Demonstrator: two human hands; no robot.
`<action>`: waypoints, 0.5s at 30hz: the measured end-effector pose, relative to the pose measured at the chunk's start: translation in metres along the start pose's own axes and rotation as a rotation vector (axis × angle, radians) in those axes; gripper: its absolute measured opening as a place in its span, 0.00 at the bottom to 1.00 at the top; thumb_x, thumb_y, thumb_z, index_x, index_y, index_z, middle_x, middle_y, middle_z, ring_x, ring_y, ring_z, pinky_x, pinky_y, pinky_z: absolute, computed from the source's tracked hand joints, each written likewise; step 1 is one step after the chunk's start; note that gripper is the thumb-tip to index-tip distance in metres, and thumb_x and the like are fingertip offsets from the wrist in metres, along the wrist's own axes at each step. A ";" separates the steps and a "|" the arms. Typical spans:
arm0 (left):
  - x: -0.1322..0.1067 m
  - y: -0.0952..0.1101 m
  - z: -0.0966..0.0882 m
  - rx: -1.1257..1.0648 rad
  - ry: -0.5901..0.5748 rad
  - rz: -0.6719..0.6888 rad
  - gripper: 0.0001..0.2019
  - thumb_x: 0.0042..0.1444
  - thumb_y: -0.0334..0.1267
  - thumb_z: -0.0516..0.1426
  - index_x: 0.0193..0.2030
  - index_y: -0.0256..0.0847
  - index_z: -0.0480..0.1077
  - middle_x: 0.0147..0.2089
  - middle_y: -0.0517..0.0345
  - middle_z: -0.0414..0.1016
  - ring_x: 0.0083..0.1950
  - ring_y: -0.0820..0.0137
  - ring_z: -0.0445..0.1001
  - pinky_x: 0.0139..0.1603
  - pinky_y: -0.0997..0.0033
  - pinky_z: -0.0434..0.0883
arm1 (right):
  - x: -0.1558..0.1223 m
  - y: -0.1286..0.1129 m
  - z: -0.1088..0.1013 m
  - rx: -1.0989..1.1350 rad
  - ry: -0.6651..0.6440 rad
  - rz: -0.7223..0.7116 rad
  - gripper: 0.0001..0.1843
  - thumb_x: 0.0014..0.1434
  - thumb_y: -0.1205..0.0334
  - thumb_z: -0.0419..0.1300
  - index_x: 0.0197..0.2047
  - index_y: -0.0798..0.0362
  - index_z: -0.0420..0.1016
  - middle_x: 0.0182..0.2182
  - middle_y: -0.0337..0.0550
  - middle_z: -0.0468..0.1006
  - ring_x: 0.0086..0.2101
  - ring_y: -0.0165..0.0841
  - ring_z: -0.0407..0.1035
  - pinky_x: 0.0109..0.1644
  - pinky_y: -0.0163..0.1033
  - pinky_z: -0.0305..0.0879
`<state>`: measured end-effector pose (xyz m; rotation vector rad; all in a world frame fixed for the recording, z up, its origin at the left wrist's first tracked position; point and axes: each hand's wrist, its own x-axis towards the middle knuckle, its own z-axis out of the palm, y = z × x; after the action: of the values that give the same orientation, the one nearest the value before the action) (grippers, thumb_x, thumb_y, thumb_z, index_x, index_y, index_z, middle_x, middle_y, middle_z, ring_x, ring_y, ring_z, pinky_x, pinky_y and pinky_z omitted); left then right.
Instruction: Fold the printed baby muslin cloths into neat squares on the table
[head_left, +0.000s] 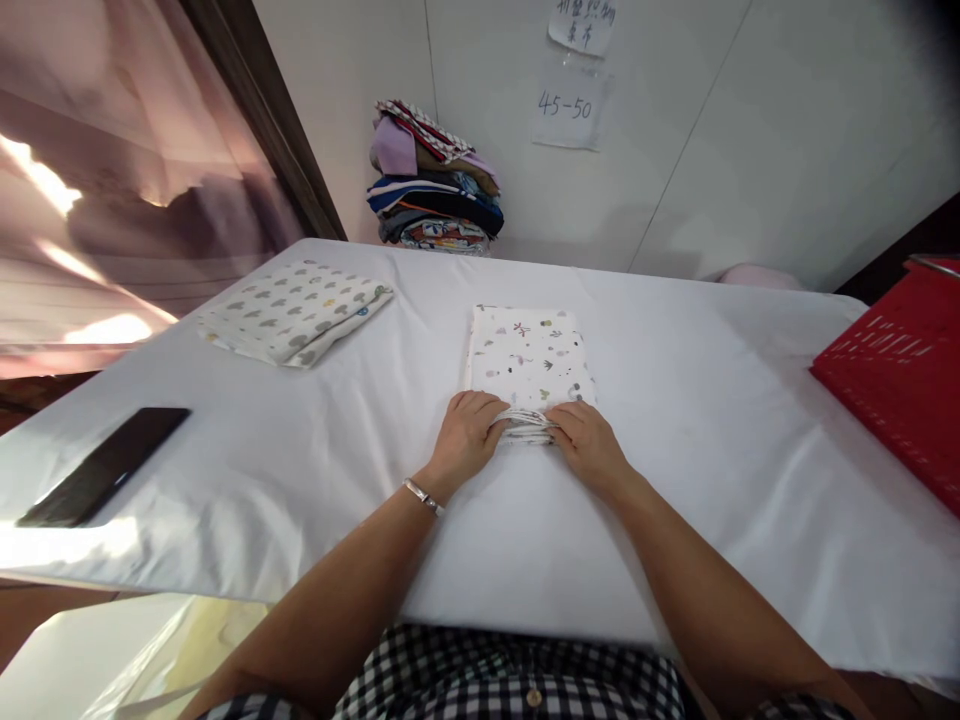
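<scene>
A folded white cloth with small coloured prints (528,352) lies in the middle of the white-covered table (675,440). My left hand (466,436) and my right hand (586,440) both grip its near edge, fingers curled round the stacked folds. The two hands sit close together, almost touching. A thin bracelet circles my left wrist.
A second folded cloth with heart prints (292,312) lies at the far left. A black phone (105,466) rests near the left edge. A red perforated basket (900,370) stands at the right. A pile of folded fabrics (433,190) leans against the back wall.
</scene>
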<state>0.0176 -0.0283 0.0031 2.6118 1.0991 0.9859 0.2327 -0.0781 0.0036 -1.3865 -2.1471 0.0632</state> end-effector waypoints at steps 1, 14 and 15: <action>0.000 -0.001 -0.001 0.001 -0.005 0.009 0.09 0.59 0.35 0.50 0.44 0.42 0.69 0.42 0.54 0.73 0.46 0.66 0.69 0.50 0.60 0.63 | 0.000 0.000 0.000 0.002 -0.002 -0.004 0.11 0.61 0.66 0.50 0.45 0.51 0.71 0.39 0.46 0.74 0.39 0.37 0.65 0.41 0.43 0.63; 0.001 -0.004 -0.004 0.041 -0.049 0.110 0.14 0.55 0.24 0.49 0.37 0.44 0.72 0.40 0.58 0.74 0.45 0.69 0.68 0.51 0.60 0.63 | 0.000 0.000 0.000 0.022 -0.035 -0.029 0.10 0.60 0.69 0.52 0.42 0.51 0.72 0.39 0.44 0.74 0.39 0.36 0.65 0.43 0.43 0.62; 0.000 -0.004 -0.003 0.033 -0.058 0.104 0.14 0.55 0.24 0.48 0.37 0.43 0.72 0.39 0.58 0.74 0.44 0.69 0.69 0.50 0.61 0.63 | -0.001 0.000 0.000 0.025 -0.035 -0.027 0.10 0.60 0.69 0.52 0.42 0.51 0.72 0.39 0.44 0.74 0.39 0.36 0.65 0.43 0.43 0.62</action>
<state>0.0136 -0.0258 0.0043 2.7301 0.9838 0.9133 0.2330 -0.0785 0.0034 -1.3510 -2.1858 0.1047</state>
